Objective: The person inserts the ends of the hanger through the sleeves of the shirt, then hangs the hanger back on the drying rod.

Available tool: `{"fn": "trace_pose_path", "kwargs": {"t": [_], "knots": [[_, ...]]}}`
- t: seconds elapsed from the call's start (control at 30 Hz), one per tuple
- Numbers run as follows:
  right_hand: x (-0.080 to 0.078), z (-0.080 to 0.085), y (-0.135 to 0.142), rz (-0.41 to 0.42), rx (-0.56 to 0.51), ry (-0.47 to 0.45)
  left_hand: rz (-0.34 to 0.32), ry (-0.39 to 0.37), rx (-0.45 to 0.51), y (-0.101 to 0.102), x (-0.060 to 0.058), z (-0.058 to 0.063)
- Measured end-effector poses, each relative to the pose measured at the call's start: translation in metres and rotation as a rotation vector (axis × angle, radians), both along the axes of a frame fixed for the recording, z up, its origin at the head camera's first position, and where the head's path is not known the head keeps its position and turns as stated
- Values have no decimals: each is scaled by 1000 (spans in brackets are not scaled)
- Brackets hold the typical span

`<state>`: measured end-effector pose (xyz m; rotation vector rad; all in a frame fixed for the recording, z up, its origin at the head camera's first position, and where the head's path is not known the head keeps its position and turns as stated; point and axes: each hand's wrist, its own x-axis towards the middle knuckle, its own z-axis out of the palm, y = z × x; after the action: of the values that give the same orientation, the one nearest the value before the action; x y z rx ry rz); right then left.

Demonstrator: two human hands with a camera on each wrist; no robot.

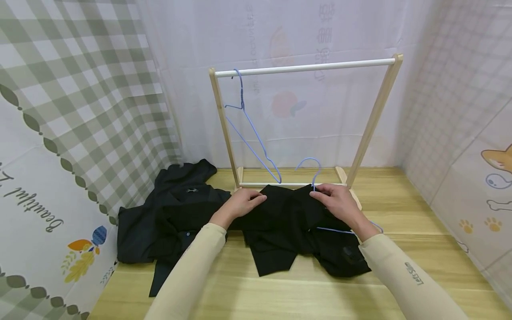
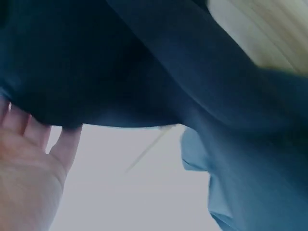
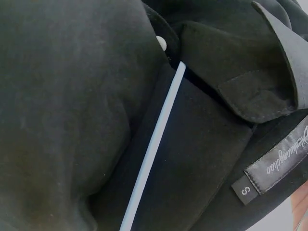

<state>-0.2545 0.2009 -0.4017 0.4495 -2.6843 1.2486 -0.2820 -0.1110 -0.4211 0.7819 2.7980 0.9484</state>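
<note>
A black collared shirt (image 1: 280, 218) lies bunched in front of the rack. My left hand (image 1: 242, 202) pinches its upper edge between thumb and fingers; in the left wrist view, the fingertips go behind the dark cloth. A blue wire clothes hanger (image 1: 319, 166) is partly inside the shirt, its hook sticking up and one end showing at the right. At the hook's base my right hand (image 1: 340, 202) pinches the hanger together with the shirt's neck edge. The right wrist view shows the hanger's bar (image 3: 151, 149) across the cloth and a size label (image 3: 245, 190) at the neck.
A wooden rack with a white rail (image 1: 308, 68) stands behind the shirt. Another blue hanger (image 1: 256, 135) hangs at the rail's left end. More dark clothes (image 1: 140, 231) lie piled on the wooden table (image 1: 304, 293) at the left. Curtains enclose the sides and back.
</note>
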Motion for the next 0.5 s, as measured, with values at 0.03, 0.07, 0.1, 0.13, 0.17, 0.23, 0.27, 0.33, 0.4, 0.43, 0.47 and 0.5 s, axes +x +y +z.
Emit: {"fn": "trace_pose_path", "kwargs": {"t": [0.03,0.07,0.1,0.13,0.17,0.23,0.27,0.33,0.4,0.43,0.47,0.5], "knots": [[0,1,-1,2,7,8,-3,18,-9,5,1,1],[-1,1,-2,4,16,15,-6,32,-10,11,2,2],[-1,2,-4,7,24,20,-11,46,-3,17,3,4],[-2,3,-5,11,35,21,-16,60,10,23,5,6],[-3,3,-6,15,45,20,-23,69,28,30,6,8],[-4,5,-9,25,66,17,-33,83,73,42,8,11],[-4,6,-10,34,74,13,-39,90,99,48,9,11],[-5,7,-13,52,90,10,-48,96,149,57,11,12],[-6,9,-16,70,98,16,-44,91,197,64,12,11],[-6,10,-17,80,99,18,-39,85,215,66,13,10],[-6,10,-18,89,98,17,-31,74,232,68,14,10],[-6,10,-20,96,97,18,-18,63,243,69,15,9]]}}
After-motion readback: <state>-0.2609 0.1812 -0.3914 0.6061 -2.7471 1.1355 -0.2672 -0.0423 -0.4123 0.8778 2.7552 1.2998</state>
